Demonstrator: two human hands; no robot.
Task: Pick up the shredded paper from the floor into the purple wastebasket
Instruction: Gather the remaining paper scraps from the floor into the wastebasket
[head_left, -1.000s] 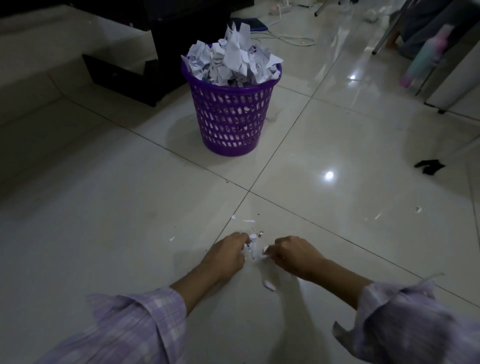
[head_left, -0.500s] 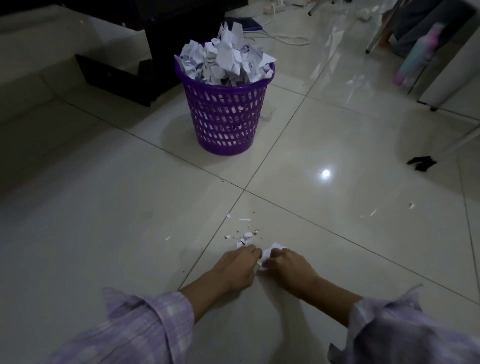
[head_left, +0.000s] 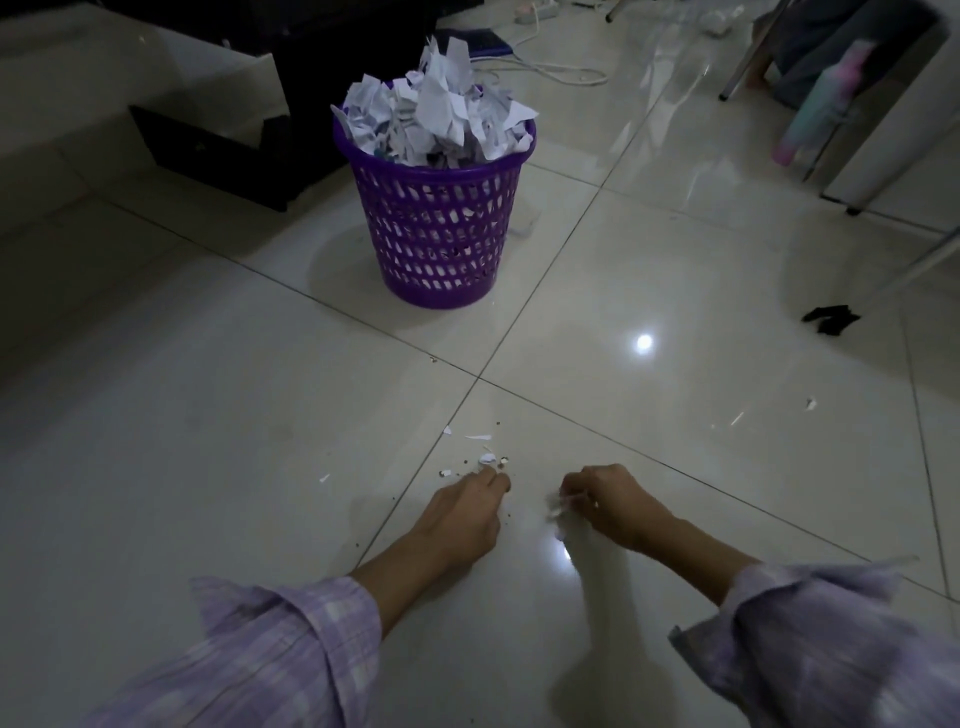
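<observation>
The purple wastebasket (head_left: 435, 234) stands on the tiled floor ahead, heaped above its rim with crumpled white paper (head_left: 441, 114). Small paper scraps (head_left: 487, 458) lie on the floor in front of my hands. My left hand (head_left: 465, 512) is down on the tile, its curled fingertips touching those scraps. My right hand (head_left: 605, 501) is lifted a little to the right, fingers curled round a small bunch of white paper bits (head_left: 556, 506).
A dark cabinet (head_left: 249, 130) stands behind the basket at the left. White cables (head_left: 561, 73) run across the floor at the back. A black scrap (head_left: 830, 318) and tiny paper flecks (head_left: 810, 404) lie to the right, near furniture legs (head_left: 852, 208).
My hands, joined over the scraps before, have drawn apart. The right hand moved right with paper in it; the left stays at the scraps.
</observation>
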